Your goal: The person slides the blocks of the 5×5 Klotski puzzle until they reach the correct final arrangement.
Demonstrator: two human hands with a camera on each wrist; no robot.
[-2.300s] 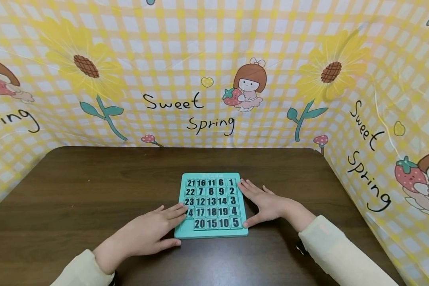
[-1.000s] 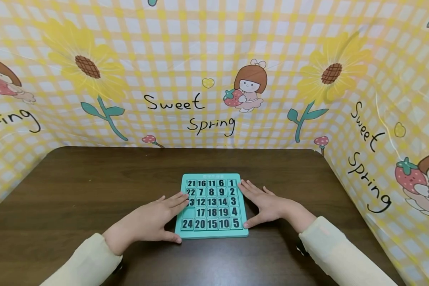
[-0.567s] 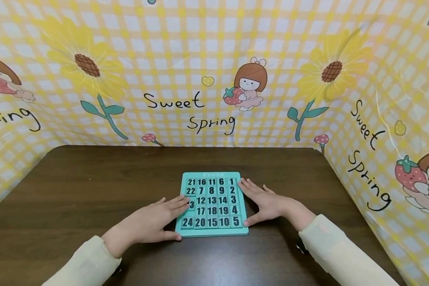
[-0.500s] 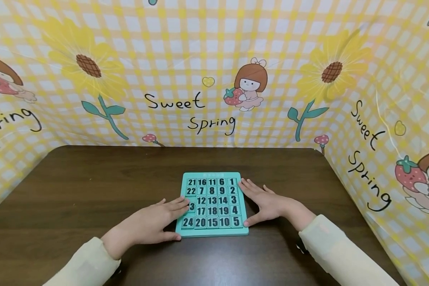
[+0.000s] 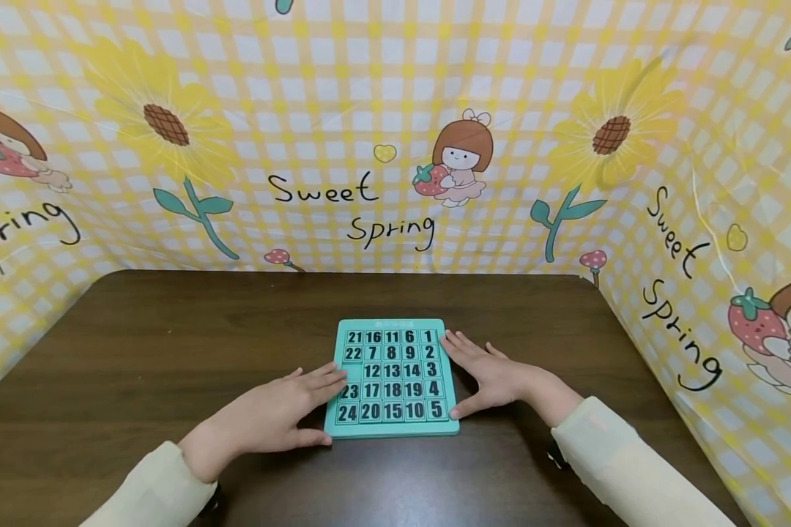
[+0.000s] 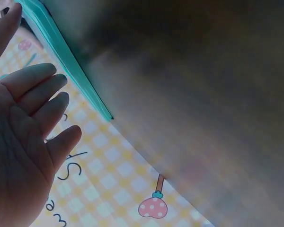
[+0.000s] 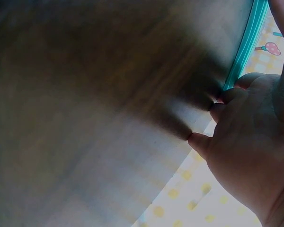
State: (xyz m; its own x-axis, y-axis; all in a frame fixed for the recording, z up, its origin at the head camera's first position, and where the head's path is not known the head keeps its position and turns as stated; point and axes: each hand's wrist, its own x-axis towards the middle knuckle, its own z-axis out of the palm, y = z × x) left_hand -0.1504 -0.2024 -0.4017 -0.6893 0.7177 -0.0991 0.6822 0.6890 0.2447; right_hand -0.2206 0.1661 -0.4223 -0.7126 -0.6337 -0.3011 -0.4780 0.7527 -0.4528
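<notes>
A turquoise number slide puzzle (image 5: 395,431) lies flat on the table, its numbered tiles set in a grid. In the left column, the third row is a bare slot below tile 22 (image 5: 352,354), and tile 23 (image 5: 350,391) sits beneath that slot. My left hand (image 5: 273,413) reaches in from the left with straight fingers, fingertips over the slot's left side and thumb at the puzzle's near left corner. Along the right edge my right hand (image 5: 491,377) is spread, fingertips near tile 1 and thumb by tile 5. Both wrist views show the puzzle's side edge (image 6: 66,61).
The brown wooden table (image 5: 204,315) extends around the puzzle on all sides. A yellow checked cloth (image 5: 329,88) with flowers and cartoon figures hangs behind it and at both sides.
Tile 24 has slid down into the bottom left corner, then tile 23 down one row after it. The bare slot has moved up the left column. The right hand stays in place.
</notes>
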